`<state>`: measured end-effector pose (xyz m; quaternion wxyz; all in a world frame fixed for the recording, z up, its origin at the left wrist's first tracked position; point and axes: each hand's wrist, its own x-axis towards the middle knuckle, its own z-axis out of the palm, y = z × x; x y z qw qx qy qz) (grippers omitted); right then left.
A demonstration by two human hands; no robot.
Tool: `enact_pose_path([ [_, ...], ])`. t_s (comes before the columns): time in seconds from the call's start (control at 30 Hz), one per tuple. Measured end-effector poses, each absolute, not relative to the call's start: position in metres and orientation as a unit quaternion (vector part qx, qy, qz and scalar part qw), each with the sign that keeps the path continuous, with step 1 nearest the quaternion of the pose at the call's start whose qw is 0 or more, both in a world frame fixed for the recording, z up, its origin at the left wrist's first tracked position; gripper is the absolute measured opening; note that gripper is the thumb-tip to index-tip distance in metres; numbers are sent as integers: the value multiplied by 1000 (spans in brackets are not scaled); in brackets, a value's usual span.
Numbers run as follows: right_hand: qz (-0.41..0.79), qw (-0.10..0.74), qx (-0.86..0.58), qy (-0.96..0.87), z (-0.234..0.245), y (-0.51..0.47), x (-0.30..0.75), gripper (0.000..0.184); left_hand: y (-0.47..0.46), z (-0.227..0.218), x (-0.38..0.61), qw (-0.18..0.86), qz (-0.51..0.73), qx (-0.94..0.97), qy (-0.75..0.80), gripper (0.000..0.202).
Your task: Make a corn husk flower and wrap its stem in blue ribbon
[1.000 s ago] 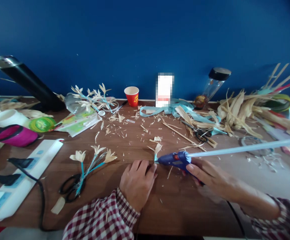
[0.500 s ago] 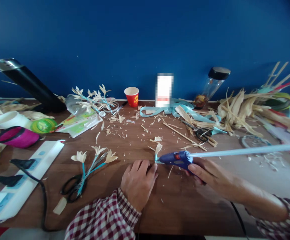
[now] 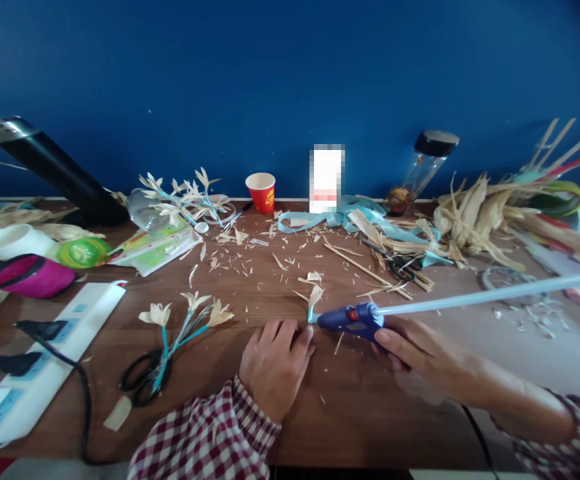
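Note:
My left hand (image 3: 276, 360) rests knuckles-up on the wooden table (image 3: 270, 427), fingers pinched on the turquoise stem of a small husk flower (image 3: 315, 296). My right hand (image 3: 415, 350) grips a blue glue gun (image 3: 353, 319). Its nozzle points left and touches the stem just below the pale petals. A long translucent glue stick (image 3: 480, 298) juts from the back of the gun toward the right.
Black scissors (image 3: 143, 379) lie under three finished husk flowers (image 3: 185, 319) at left. A white power strip (image 3: 45, 353) with black plugs sits far left. Husk scraps (image 3: 250, 257), turquoise ribbon (image 3: 340, 219), a red paper cup (image 3: 261, 192), a jar (image 3: 417, 175) and dried husks (image 3: 485, 213) crowd the back.
The glue gun has shifted very slightly, its stick dipping a little on the right. Both hands stay at the flower stem.

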<state>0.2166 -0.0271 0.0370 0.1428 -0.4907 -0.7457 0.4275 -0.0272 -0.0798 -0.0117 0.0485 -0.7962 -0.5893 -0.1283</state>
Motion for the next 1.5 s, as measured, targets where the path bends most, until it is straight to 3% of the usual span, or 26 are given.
enact_pose_path([
  [0.6, 430, 117, -524, -726, 44, -28, 215, 34, -82, -11, -27, 32, -118, -796, -593, 24],
  [0.87, 494, 124, -515, -689, 49, -28, 219, 38, -80, -11, -27, 35, -119, -794, -595, 24],
  [1.5, 441, 128, -517, -722, 50, -24, 213, 35, -81, -11, -27, 36, -114, -800, -588, 26],
])
